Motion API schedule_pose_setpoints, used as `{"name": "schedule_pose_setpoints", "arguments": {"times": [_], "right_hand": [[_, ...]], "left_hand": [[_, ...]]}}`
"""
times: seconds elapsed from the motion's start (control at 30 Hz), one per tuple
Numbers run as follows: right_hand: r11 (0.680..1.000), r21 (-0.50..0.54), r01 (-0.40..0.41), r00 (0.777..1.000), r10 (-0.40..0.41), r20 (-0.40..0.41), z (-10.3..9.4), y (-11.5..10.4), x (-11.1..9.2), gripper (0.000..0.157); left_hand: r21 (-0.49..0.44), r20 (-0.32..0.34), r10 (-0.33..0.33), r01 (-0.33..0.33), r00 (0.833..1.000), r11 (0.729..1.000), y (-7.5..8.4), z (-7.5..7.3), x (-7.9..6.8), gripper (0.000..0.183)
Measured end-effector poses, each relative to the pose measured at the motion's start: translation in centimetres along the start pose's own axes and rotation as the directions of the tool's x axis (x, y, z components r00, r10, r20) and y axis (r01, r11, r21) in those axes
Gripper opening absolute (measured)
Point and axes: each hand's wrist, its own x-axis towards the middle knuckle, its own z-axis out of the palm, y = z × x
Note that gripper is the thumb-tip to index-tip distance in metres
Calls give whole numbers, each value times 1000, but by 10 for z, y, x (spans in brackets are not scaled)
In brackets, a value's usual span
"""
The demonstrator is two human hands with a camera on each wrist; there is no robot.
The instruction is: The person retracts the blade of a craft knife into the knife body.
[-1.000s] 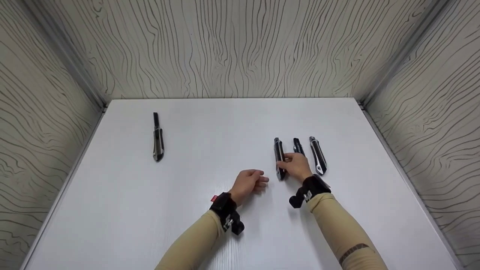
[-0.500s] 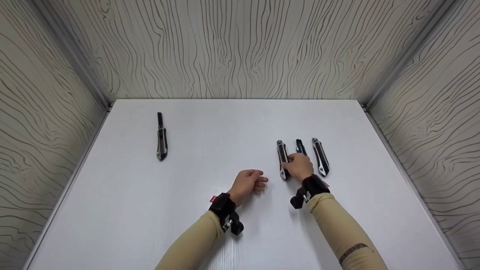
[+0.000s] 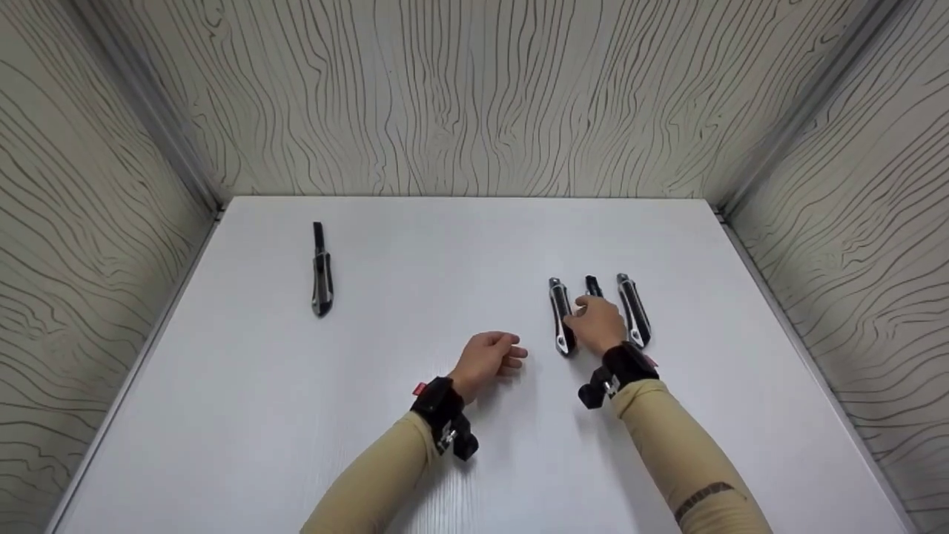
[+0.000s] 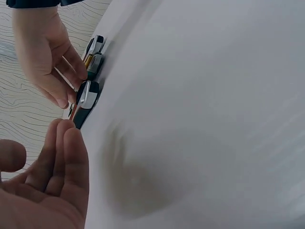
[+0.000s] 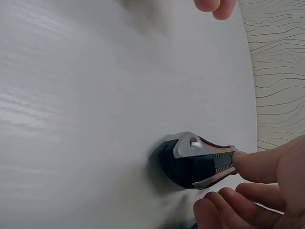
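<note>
My right hand (image 3: pixel 599 325) is over the right side of the white table, beside a grey and black utility knife (image 3: pixel 559 304) lying flat. In the right wrist view the thumb is at the top of that utility knife (image 5: pixel 195 162), while the other fingers are apart from it, loosely bent. Just right of it lies a second utility knife (image 3: pixel 594 285), mostly hidden by the hand, then a third utility knife (image 3: pixel 634 310). My left hand (image 3: pixel 485 365) hovers nearer the table's middle, fingers relaxed, holding nothing.
Another utility knife (image 3: pixel 322 282), its black front part extended, lies far off at the left of the white table (image 3: pixel 415 259). Wood-patterned walls (image 3: pixel 460 96) rise at the back and both sides.
My right hand has loosened from the left utility knife of the three and shifted slightly right. That knife stays on the table. The left hand is nearly still; the head view shifted slightly.
</note>
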Motion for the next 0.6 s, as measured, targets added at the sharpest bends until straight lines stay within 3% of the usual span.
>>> {"name": "schedule_pose_setpoints", "arguments": {"times": [0.17,0.33,0.6], "right_hand": [[999,34,43,999,-44,24,-4,-9,2,48],[990,29,136,988,-137,66,-2,-21,0,50],[977,95,190,961,-205,185,11,-44,-5,59]], "left_hand": [[111,7,-11,10,1000,994,7,-16,2,34],[252,-5,-7,8,1000,968,15,-40,0,32],[420,-112,-12,58,994,906,28,-89,-12,34]]}}
